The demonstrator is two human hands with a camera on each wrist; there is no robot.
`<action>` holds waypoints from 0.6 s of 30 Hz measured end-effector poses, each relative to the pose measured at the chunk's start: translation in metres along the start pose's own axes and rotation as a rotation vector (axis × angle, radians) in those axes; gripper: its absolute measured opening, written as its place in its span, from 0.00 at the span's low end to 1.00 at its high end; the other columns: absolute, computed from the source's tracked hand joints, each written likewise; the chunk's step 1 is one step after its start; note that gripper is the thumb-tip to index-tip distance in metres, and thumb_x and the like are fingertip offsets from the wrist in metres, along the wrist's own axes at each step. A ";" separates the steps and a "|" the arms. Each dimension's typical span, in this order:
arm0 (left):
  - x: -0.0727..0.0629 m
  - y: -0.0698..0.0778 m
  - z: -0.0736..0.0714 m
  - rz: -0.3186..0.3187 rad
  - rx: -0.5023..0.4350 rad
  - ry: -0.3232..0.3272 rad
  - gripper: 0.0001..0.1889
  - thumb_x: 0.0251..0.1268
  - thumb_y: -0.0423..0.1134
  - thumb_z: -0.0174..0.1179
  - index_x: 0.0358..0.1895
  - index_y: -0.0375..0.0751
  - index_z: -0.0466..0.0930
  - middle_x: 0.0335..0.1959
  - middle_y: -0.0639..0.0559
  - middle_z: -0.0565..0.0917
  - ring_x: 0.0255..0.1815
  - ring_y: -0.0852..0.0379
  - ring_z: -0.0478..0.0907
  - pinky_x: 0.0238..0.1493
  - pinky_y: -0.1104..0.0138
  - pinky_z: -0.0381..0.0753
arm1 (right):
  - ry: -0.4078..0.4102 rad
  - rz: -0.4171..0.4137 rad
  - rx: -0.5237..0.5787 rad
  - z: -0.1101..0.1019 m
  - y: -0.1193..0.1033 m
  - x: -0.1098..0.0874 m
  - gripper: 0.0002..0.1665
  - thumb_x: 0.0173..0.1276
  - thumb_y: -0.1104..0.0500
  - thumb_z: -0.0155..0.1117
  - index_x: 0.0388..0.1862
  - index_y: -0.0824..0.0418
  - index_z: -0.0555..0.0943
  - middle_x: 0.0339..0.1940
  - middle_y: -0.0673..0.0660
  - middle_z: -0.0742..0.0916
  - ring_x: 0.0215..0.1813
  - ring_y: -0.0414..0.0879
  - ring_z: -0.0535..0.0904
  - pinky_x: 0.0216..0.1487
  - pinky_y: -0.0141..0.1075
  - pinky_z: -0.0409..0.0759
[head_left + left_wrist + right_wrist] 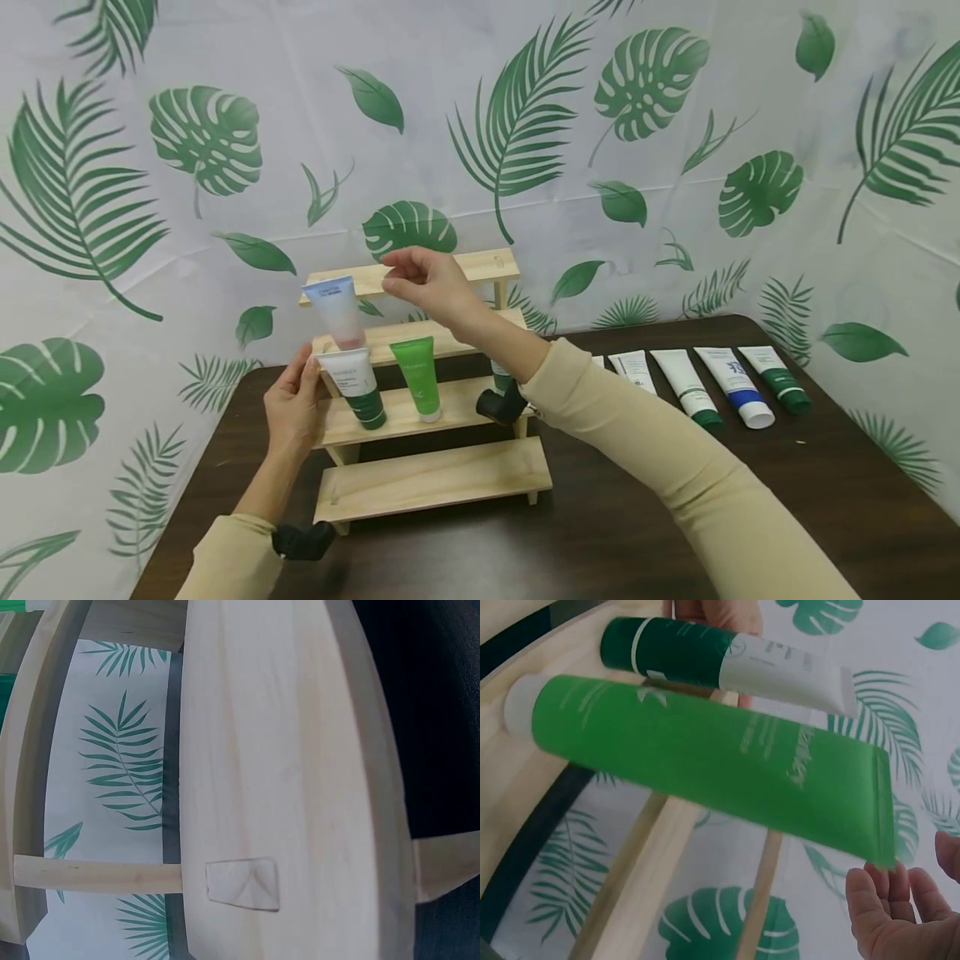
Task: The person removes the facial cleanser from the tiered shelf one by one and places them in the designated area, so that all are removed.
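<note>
A tiered wooden display stand (442,479) stands on the dark table. My left hand (291,408) holds it by the left end, with the fingers partly hidden behind a white and dark green tube (351,379). Beside that tube, on the same shelf, is a bright green tube (417,375), capped end down. A pale blue and pink tube (335,310) stands one shelf higher at the left. My right hand (431,287) hovers in front of the top shelf with loosely bent fingers (900,900) and nothing in them. Another tube (501,377) is mostly hidden behind the right wrist.
Several white tubes with green or blue lower ends, among them a blue-banded one (731,383), lie in a row at the table's right. A leaf-print cloth (525,75) hangs behind the table (675,517). Bare wood of the bottom shelf fills much of the left wrist view.
</note>
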State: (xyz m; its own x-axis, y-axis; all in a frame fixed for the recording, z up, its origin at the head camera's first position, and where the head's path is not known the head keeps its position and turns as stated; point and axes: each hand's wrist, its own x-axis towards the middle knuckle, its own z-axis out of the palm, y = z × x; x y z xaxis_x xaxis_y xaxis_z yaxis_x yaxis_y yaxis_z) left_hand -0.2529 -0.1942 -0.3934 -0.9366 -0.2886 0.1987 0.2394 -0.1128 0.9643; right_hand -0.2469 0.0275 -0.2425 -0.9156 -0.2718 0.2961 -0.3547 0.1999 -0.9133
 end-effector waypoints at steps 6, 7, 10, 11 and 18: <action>0.002 -0.001 0.000 0.005 0.007 0.000 0.24 0.70 0.39 0.52 0.65 0.31 0.66 0.58 0.48 0.78 0.40 0.78 0.78 0.46 0.82 0.78 | -0.015 0.057 -0.009 0.018 0.004 0.013 0.19 0.68 0.64 0.60 0.57 0.66 0.75 0.44 0.60 0.82 0.45 0.45 0.76 0.42 0.24 0.78; 0.002 -0.001 0.001 0.004 0.008 -0.001 0.24 0.70 0.39 0.52 0.66 0.32 0.66 0.59 0.45 0.76 0.41 0.78 0.78 0.46 0.82 0.78 | -0.013 0.067 -0.009 0.021 0.005 0.015 0.20 0.67 0.64 0.60 0.57 0.66 0.75 0.43 0.60 0.82 0.44 0.44 0.76 0.42 0.24 0.78; 0.002 -0.001 0.001 0.000 -0.002 -0.006 0.24 0.70 0.39 0.52 0.66 0.32 0.65 0.61 0.44 0.74 0.42 0.78 0.78 0.47 0.81 0.77 | -0.006 0.098 -0.002 0.026 0.007 0.021 0.20 0.66 0.65 0.61 0.57 0.67 0.75 0.43 0.59 0.82 0.44 0.44 0.76 0.41 0.24 0.78; 0.002 -0.001 0.001 -0.001 -0.006 -0.010 0.25 0.70 0.39 0.52 0.66 0.32 0.65 0.62 0.42 0.73 0.42 0.78 0.78 0.47 0.81 0.77 | -0.004 0.107 0.000 0.028 0.008 0.022 0.20 0.66 0.66 0.61 0.57 0.67 0.75 0.43 0.60 0.82 0.44 0.44 0.76 0.41 0.24 0.78; 0.002 0.000 0.001 0.006 -0.011 -0.020 0.25 0.70 0.38 0.52 0.66 0.31 0.64 0.64 0.36 0.68 0.44 0.78 0.77 0.48 0.81 0.77 | 0.010 0.160 -0.015 0.036 0.006 0.031 0.20 0.65 0.66 0.63 0.56 0.65 0.77 0.44 0.59 0.83 0.44 0.42 0.76 0.40 0.26 0.78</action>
State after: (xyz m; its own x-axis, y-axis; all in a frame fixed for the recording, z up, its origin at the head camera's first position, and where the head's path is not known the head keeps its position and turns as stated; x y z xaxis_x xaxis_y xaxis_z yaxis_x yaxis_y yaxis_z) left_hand -0.2546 -0.1940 -0.3934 -0.9400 -0.2702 0.2085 0.2481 -0.1215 0.9611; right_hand -0.2701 -0.0134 -0.2487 -0.9624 -0.2265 0.1501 -0.2072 0.2542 -0.9447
